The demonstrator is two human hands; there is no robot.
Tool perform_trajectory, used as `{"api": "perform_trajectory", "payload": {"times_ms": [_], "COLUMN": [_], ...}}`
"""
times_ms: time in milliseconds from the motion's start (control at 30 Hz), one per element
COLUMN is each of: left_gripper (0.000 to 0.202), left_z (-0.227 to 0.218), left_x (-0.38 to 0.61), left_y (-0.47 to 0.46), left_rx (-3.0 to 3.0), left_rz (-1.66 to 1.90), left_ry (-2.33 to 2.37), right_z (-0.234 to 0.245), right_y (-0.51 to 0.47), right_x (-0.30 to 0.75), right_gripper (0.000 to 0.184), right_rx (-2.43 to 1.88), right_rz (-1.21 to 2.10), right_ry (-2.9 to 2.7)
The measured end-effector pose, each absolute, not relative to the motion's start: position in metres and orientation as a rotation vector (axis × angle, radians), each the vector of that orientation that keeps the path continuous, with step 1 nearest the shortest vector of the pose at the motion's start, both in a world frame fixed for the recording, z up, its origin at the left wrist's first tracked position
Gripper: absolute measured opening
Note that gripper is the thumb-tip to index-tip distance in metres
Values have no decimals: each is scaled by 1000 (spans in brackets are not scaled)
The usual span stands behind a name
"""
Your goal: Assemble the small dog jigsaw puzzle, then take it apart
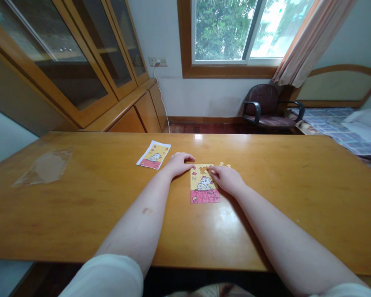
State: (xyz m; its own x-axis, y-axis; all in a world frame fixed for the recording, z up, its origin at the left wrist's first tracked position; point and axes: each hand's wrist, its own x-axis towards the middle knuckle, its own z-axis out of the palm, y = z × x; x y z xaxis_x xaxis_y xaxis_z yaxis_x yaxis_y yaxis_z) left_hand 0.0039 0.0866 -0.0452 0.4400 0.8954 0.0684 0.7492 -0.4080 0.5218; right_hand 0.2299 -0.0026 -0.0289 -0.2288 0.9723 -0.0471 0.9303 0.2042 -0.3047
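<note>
A jigsaw puzzle (205, 196) lies flat on the table, mostly assembled, with a white cartoon animal on yellow above a pink band. An irregular gap near its top shows the table. My left hand (179, 164) rests at the puzzle's upper left edge, thumb and fingers apart, holding nothing. Over the gap's right side, my right hand (228, 178) has its thumb and forefinger pinched on a small puzzle piece, mostly hidden by the fingertips. Several loose puzzle pieces (228, 166) lie just beyond the right hand.
A printed picture card (155, 155) of the same design lies left of my left hand. Farther left is a clear plastic bag (46, 167) on the wooden table (89, 206). Beyond the table stand a glass-door cabinet (123, 88), an armchair (262, 105) and a bed (327, 119).
</note>
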Motion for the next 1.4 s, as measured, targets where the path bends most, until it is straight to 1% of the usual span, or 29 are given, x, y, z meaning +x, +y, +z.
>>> {"api": "perform_trajectory", "payload": {"times_ms": [167, 533, 867, 1133, 1400], "left_gripper": [30, 31, 31, 31, 32], "left_z": [-46, -44, -46, -44, -43], "left_x": [4, 4, 5, 5, 6], "left_y": [87, 87, 88, 86, 85], "left_rx": [2272, 2277, 2291, 2283, 2269], "left_rz": [481, 485, 489, 485, 479], "left_ry": [1385, 1382, 1379, 1393, 1386], "right_z": [-28, -22, -27, -29, -34], "right_y": [0, 5, 2, 5, 7], "right_x": [228, 225, 224, 220, 225], "right_gripper": [36, 22, 34, 26, 20], "right_rx": [-1881, -1926, -1823, -1872, -1758], "right_rz": [408, 527, 466, 537, 593], "right_ry": [-2323, -2230, -2300, -2221, -2114]}}
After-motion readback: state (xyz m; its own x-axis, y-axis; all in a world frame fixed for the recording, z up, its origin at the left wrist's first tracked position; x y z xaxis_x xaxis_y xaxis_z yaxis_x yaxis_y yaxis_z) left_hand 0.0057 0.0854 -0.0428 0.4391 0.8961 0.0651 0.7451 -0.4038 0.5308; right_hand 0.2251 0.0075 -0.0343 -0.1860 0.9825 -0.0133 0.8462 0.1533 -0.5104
